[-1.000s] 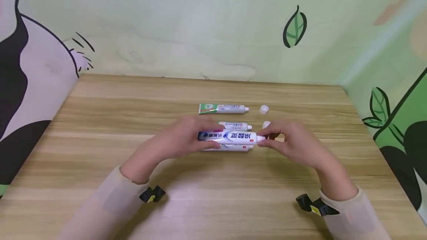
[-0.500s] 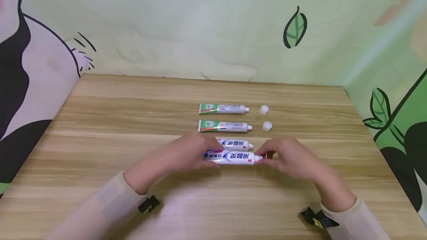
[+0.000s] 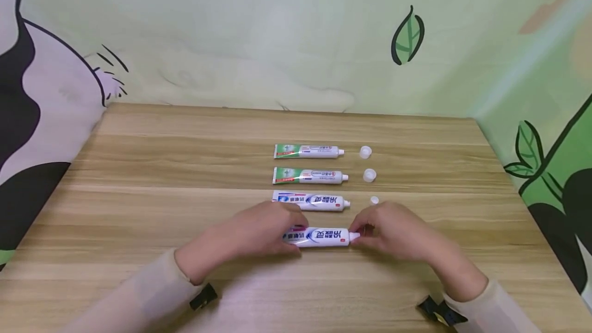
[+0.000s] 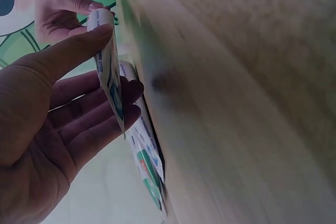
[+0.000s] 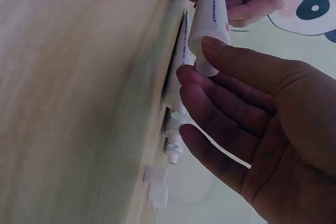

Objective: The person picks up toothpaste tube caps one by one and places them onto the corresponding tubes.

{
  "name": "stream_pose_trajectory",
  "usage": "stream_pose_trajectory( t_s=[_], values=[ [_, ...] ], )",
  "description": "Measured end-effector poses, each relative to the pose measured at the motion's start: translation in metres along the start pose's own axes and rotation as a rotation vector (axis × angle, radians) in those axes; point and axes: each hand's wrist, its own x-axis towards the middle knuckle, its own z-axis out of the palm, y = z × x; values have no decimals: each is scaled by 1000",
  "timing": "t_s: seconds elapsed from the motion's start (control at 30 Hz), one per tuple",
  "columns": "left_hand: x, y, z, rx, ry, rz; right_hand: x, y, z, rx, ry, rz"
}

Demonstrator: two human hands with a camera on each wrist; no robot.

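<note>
Presently, the left hand (image 3: 259, 226) is gripping a white-and-blue toothpaste tube (image 3: 324, 237) just above the wooden table (image 3: 185, 143), the right hand (image 3: 400, 231) pinching its white cap (image 3: 354, 237). Beyond, a matching tube (image 3: 324, 201) and two green-and-white toothpaste tubes (image 3: 319, 176) are lying uncapped, loose caps (image 3: 369, 175) sitting beside them. Risk noted: the right hand, hovering close, could be knocking the nearest loose cap (image 3: 374, 200) away.
</note>
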Motion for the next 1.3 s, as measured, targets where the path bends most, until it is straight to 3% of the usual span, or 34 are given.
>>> stream_pose_trajectory(
  t_s=[0.37, 0.87, 1.3],
  values=[
    [0, 3, 3, 46, -38, -11, 0, -2, 5, -30, -14, -19],
    [2, -2, 11, 119, -7, 41, 4, 2, 13, -44, -21, 6],
    [1, -1, 13, 87, 7, 10, 2, 3, 14, -17, -24, 12]
  ],
)
